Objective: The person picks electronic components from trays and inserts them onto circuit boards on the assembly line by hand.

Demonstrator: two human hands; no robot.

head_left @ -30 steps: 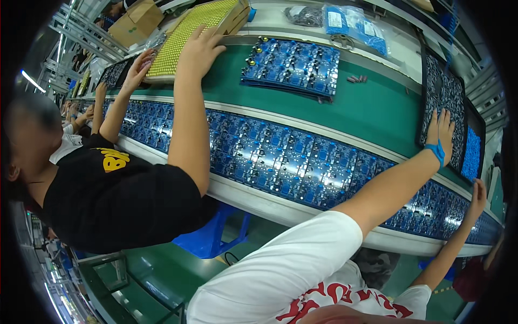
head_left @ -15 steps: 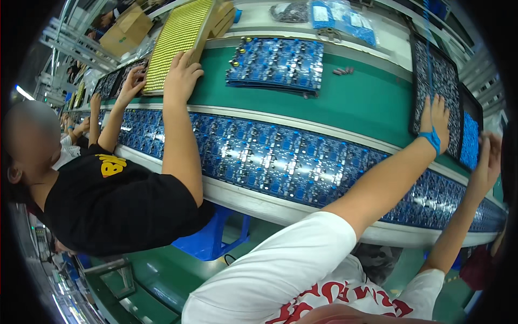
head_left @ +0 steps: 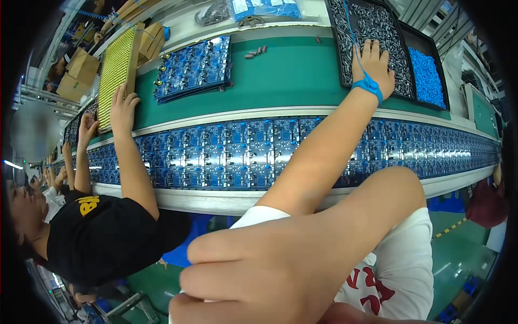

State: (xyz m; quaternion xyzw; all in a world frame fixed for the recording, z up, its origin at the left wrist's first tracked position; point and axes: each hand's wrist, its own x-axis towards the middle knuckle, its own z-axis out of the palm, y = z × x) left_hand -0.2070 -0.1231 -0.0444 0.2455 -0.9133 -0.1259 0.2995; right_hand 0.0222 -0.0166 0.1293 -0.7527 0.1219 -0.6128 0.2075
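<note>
My left hand (head_left: 373,67), with a blue wrist strap (head_left: 368,86) and its cord, lies palm down with fingers spread on small dark cylindrical parts (head_left: 372,24) in a black tray (head_left: 345,75). Close to the camera, my right hand (head_left: 259,270) is curled into a fist, back of the hand upward. Whatever its fingers hold, if anything, is hidden. Beside the first tray, a second black tray (head_left: 413,38) contains small blue parts (head_left: 428,78). A row of blue circuit boards (head_left: 243,151) runs along the line in front of me, passing under my left forearm.
Stacked circuit boards (head_left: 197,70) sit on the green bench mat (head_left: 286,81), near a few loose dark parts (head_left: 256,52). To the left, a co-worker in a black shirt (head_left: 108,237) touches a tray of yellow parts (head_left: 116,70). Bagged blue parts (head_left: 264,9) lie behind.
The view has swung to the right. My right hand has come from beside the blue-parts tray to close before the camera, now curled. My left hand remains on the dark parts.
</note>
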